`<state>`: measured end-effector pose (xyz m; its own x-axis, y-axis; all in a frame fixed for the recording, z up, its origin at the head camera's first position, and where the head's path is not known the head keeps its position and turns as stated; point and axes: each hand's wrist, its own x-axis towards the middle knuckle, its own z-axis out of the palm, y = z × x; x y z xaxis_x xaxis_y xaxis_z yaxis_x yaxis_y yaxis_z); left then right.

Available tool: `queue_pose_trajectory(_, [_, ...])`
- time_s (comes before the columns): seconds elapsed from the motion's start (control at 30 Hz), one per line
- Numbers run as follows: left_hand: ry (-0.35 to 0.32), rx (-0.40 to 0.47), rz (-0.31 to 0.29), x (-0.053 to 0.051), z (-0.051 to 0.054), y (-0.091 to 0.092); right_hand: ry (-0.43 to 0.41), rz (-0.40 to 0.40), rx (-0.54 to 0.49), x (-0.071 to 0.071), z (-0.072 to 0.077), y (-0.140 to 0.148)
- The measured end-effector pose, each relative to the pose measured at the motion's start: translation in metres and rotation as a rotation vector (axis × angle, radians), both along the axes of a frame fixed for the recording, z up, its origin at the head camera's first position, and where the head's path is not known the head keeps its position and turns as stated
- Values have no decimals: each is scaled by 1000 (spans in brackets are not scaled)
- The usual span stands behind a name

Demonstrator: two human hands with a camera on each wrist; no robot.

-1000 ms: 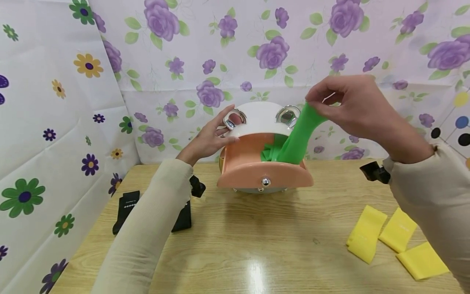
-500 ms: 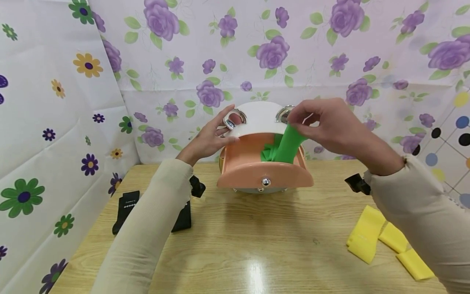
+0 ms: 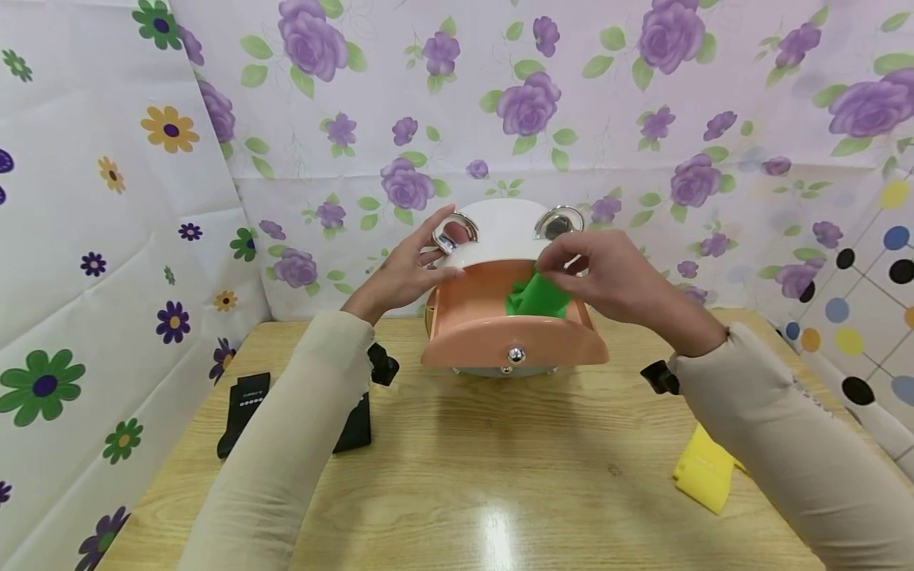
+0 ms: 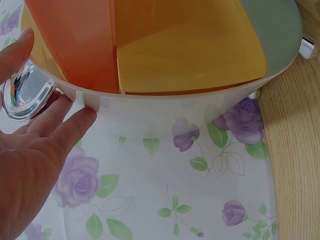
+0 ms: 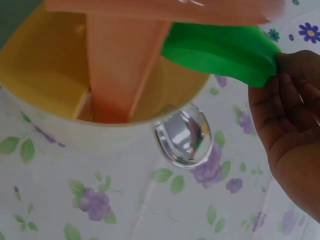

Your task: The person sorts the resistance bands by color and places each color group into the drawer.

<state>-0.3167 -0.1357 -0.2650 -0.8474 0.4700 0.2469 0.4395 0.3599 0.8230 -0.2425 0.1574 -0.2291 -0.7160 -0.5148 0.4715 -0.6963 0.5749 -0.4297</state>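
A white clock-shaped storage box [image 3: 503, 228] with silver bells stands at the back of the table, its orange drawer [image 3: 478, 341] pulled out. My left hand [image 3: 403, 274] holds the box's upper left side by the silver bell, thumb in front and fingers behind. In the left wrist view its fingertips [image 4: 85, 117] touch the white wall. A green resistance band [image 3: 544, 297] stands partly inside the drawer, its top end pinched between thumb and fingers of my right hand [image 3: 607, 274]. Bunched green material lies beside it; the drawer's front hides their lower parts.
Black folded bands [image 3: 244, 408] with white dots lie on the wooden table [image 3: 528, 476] at left, partly behind the left sleeve. A yellow folded band [image 3: 703, 472] lies at right, with more yellow mostly behind the right sleeve. Flowered sheets [image 3: 343, 198] hang behind the box.
My right hand has come down and left toward the drawer, and the green band it pinches has sunk lower into it. The left hand has stayed on the box.
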Motion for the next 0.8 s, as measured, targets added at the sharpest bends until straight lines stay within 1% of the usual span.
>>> queue_pose_trajectory(0.07, [1, -4, -4, 0, 0, 0, -35, -4, 4, -4, -5, -2])
queue_pose_trajectory(0.23, [2, -11, -5, 0, 1, 0, -169, -6, 28, -11, -15, -3])
queue_pose_trajectory(0.3, [0, -13, -4, 0, 1, 0, -191, -10, 43, -13, -18, -2])
queue_pose_trajectory(0.4, [-3, -10, -5, 0, 1, 1, -180, -21, 53, -14, -20, 1])
queue_pose_trajectory(0.53, [-3, -6, -6, 0, 1, 1, -153, -20, 42, -10, -20, 8])
queue_pose_trajectory(0.67, [-1, -8, -5, 0, 1, 0, -122, -18, 17, -3, -18, 13])
queue_pose_trajectory(0.8, [-1, -12, -3, 0, 2, 0, -65, -21, 10, 8, -16, 16])
